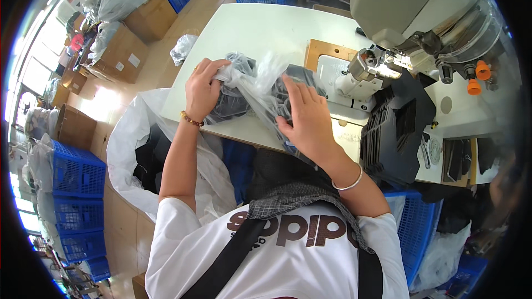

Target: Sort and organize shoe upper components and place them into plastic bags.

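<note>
A clear plastic bag (244, 80) with dark grey contents lies crumpled on the white table. Its dark bulk shows in two lumps, with a twisted band of clear film between them. My left hand (204, 89) is closed on the bag's left side, thumb and fingers pinching the film. On the right lump (302, 76) my right hand (307, 119) rests with fingers stretched out and thumb apart. What exactly is inside the bag cannot be made out through the film.
A sewing machine (366, 72) stands on the table's right, beside a stack of dark flat pieces (390, 127). Left of my legs hangs a large white sack (130, 138) holding dark material. Blue crates (80, 169) and cardboard boxes (119, 52) stand on the floor further left.
</note>
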The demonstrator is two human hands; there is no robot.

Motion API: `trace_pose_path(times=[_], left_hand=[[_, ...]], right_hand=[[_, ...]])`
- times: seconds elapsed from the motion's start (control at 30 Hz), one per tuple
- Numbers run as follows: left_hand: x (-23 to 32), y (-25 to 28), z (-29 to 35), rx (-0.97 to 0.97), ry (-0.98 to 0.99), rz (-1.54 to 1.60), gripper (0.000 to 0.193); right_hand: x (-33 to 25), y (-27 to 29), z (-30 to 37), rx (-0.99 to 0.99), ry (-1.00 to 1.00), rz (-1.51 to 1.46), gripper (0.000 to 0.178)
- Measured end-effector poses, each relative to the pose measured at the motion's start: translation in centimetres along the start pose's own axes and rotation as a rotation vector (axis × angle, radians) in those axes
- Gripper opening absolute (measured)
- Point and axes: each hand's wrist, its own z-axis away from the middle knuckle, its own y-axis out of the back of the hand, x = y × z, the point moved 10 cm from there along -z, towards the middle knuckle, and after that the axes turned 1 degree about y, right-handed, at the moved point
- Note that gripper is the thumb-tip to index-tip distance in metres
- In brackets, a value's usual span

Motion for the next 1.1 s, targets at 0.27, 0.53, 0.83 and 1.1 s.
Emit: trace_pose_path(times=[0.27, 0.53, 0.83, 1.1], left_hand=[[5.3, -0.9, 0.4, -0.216, -0.130, -0.038, 0.030], [5.2, -3.1, 1.4, -0.075, -0.125, -0.143, 0.016], [1.7, -3.5, 1.9, -0.281, 0.554, 1.458, 0.016], [0.9, -0.5, 1.0, -0.374, 0.322, 0.620, 0.025]], right_hand=[[-3.5, -2.5, 0.0, -0.024, 0.250, 0.101, 0.024], [-1.9, -6.0, -3.7, -0.123, 0.032, 0.037, 0.027], [-2.8, -3.6, -4.2, 0.100, 0.128, 0.029, 0.042], [-2.8, 0.0, -6.4, 0.125, 0.172, 0.065, 0.023]])
